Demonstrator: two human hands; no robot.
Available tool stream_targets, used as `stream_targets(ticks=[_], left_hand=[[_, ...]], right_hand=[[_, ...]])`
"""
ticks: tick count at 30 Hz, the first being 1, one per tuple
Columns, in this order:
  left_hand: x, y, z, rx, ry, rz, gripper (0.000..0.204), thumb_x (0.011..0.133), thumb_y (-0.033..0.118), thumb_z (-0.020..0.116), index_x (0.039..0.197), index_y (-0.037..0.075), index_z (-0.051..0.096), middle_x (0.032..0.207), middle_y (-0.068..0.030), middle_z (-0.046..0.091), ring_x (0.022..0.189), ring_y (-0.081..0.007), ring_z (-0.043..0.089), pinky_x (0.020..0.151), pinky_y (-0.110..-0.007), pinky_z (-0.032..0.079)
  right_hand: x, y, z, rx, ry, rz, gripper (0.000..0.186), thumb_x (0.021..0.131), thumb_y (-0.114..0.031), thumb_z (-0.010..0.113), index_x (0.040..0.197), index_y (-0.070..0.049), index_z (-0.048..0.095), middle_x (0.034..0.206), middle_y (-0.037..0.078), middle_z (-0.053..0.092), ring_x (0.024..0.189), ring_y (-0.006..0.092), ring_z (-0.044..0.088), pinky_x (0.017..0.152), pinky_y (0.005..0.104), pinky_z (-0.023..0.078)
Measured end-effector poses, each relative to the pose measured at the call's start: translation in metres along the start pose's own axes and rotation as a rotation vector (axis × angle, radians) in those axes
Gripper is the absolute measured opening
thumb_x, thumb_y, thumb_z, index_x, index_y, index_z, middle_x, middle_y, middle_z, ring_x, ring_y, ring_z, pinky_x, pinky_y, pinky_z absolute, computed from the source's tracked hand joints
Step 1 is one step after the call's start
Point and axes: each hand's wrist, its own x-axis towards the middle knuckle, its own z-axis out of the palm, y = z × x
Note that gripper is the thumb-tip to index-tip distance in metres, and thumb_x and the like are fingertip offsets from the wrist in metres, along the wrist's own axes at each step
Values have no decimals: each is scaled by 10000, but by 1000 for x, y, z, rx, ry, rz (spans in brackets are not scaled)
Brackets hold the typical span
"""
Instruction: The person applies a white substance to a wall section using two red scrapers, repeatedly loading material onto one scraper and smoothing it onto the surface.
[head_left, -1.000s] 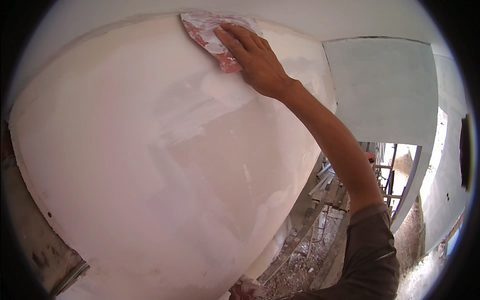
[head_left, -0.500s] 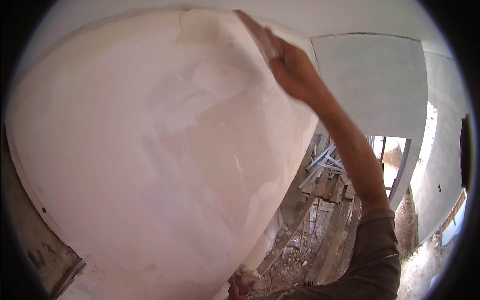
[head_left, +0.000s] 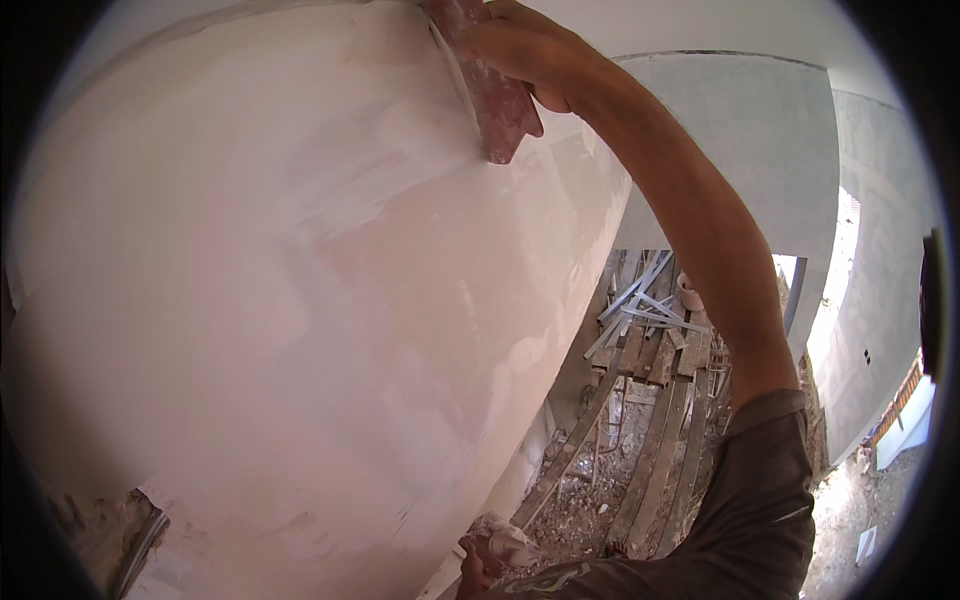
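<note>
My right hand [head_left: 505, 45] grips a reddish, plaster-smeared flat pad [head_left: 500, 125] against the top of the pinkish-white wall panel [head_left: 300, 260], just below the ceiling joint. Patches of pale filler mark the panel. My right forearm stretches up from the lower right in a dark sleeve. Low in the view, my left hand [head_left: 475, 560] is partly hidden and closed on a pale, plaster-covered thing [head_left: 505, 540] that I cannot make out. A soft dark blur covers part of the panel's left edge.
Below the panel's right edge are wooden planks [head_left: 655, 450], loose metal profiles [head_left: 640, 310], a bucket [head_left: 688, 290] and rubble. A grey board [head_left: 720, 140] stands behind my arm, with a bright opening and another grey wall [head_left: 870, 280] to the right. The white ceiling [head_left: 680, 30] runs overhead.
My right hand and pad moved right, then up toward the ceiling joint. The pad turned from lying flat to more upright. The view has shifted, and a dark blur appeared at left.
</note>
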Motion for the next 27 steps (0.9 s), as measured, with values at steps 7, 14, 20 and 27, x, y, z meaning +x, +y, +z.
stream_targets(ticks=[7, 14, 20, 27], left_hand=[[-2, 0, 2, -13, -16, 9, 741, 972, 651, 415, 1482, 114, 381, 1446, -125, 507, 1279, -337, 538, 1099, -595, 389], [-10, 0, 27, -48, -27, 42, 742, 971, 650, 419, 1482, 113, 382, 1446, -126, 507, 1279, -337, 538, 1099, -595, 389], [-17, 11, 41, -65, -37, 75, 743, 970, 650, 422, 1481, 113, 382, 1445, -126, 507, 1279, -337, 538, 1099, -595, 390], [-21, 8, 45, -85, -34, 99, 744, 969, 649, 425, 1481, 112, 382, 1445, -127, 507, 1279, -337, 538, 1098, -595, 390]], right_hand=[[-4, -28, 15, -9, 9, -86, 539, 1018, -177, 358, 596, 84, 569, 472, 184, 542, 373, 277, 573, 379, 405, 537], [-34, -94, 17, -12, -217, 29, 475, 993, -123, 362, 627, 89, 578, 498, 181, 548, 419, 257, 578, 547, 474, 591], [-58, -114, 55, -289, -87, -133, 389, 938, -133, 421, 1103, 195, 550, 927, 290, 663, 893, 316, 681, 837, 462, 530], [-40, -109, 89, -405, -43, -231, 350, 876, -114, 468, 1077, 158, 557, 933, 313, 622, 906, 402, 644, 828, 466, 516]])
